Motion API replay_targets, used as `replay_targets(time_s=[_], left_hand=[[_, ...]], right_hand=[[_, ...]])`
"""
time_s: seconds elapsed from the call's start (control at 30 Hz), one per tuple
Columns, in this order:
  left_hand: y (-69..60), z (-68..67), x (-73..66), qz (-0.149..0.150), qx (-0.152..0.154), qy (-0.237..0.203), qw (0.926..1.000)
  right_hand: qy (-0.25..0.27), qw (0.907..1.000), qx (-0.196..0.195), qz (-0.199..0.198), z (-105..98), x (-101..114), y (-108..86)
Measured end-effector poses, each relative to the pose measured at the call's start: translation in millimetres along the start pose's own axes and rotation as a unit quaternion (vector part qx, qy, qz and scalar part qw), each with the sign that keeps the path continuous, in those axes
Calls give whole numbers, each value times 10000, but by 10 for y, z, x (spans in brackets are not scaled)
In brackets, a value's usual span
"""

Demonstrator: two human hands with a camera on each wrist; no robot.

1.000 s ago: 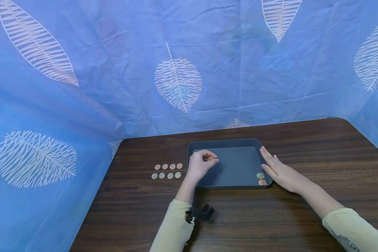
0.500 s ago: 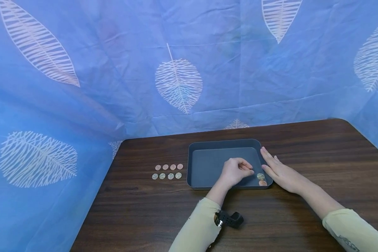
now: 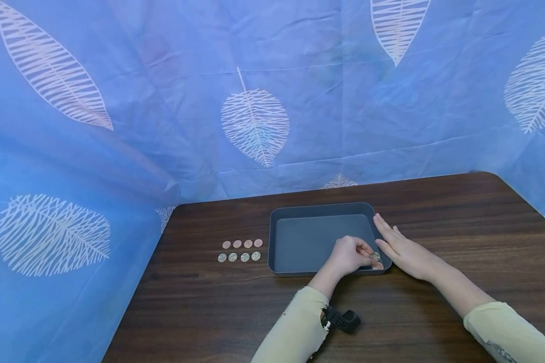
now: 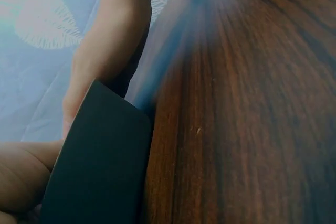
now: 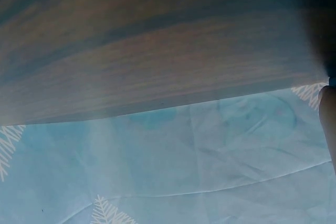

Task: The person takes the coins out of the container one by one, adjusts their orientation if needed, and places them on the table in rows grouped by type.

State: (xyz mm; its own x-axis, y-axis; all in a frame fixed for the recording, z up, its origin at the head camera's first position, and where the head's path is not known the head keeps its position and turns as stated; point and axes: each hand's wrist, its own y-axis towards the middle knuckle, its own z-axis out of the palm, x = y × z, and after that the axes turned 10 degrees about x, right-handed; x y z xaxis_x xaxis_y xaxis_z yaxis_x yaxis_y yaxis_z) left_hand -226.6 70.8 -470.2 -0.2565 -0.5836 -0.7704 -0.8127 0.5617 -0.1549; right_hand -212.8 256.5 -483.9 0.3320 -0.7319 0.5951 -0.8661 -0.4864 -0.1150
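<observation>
My left hand (image 3: 351, 254) reaches into the dark grey tray (image 3: 318, 205), thumb and fingers bent, at its near right corner. Its fingertips are at a gold-coloured coin (image 3: 376, 256); whether they pinch it cannot be made out. Just in front of that lies a copper-coloured coin (image 3: 378, 265), partly covered. Outside the tray's right wall, my right hand (image 3: 404, 252) rests with straight fingers against the rim. In the left wrist view, the tray's outer wall (image 4: 100, 156) hides the left hand's (image 4: 23, 174) fingertips. Only a sliver of the right hand (image 5: 329, 124) enters the right wrist view.
Left of the tray, several copper-coloured coins (image 3: 248, 244) form a row, with a row of several gold-coloured coins (image 3: 244, 257) in front. All stand on a dark wooden table (image 3: 200, 312). A blue leaf-patterned cloth (image 3: 172, 101) hangs behind and at the sides.
My left hand has moved right across the tray, from its left side to the two coins in the corner. The right hand stays at the rim. Both coin rows look the same.
</observation>
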Motion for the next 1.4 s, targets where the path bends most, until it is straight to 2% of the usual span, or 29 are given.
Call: replay_targets(time_s=[0.17,0.3,0.6,1.07,1.27,1.4], left_hand=[[0,13,-3,-84,64,62,9999],[5,28,-12,-106,124,291,9994],[24,68,-4,8,111,630,9980],[71,61,-9,-250,-250,188,9992],[78,59,-28,-180,-229,708,9971],[69,62,-46,-270,-190,754,9966]], right_hand=[[32,10000,16,4,4,5,-1],[23,10000,9,-8,3,10,-16],[108,9999,22,-18,-1,23,-27],[70,10000,9,-1,-6,28,-17],[32,10000,1,27,-15,37,-17],[35,10000,-6,7,0,19,-9]])
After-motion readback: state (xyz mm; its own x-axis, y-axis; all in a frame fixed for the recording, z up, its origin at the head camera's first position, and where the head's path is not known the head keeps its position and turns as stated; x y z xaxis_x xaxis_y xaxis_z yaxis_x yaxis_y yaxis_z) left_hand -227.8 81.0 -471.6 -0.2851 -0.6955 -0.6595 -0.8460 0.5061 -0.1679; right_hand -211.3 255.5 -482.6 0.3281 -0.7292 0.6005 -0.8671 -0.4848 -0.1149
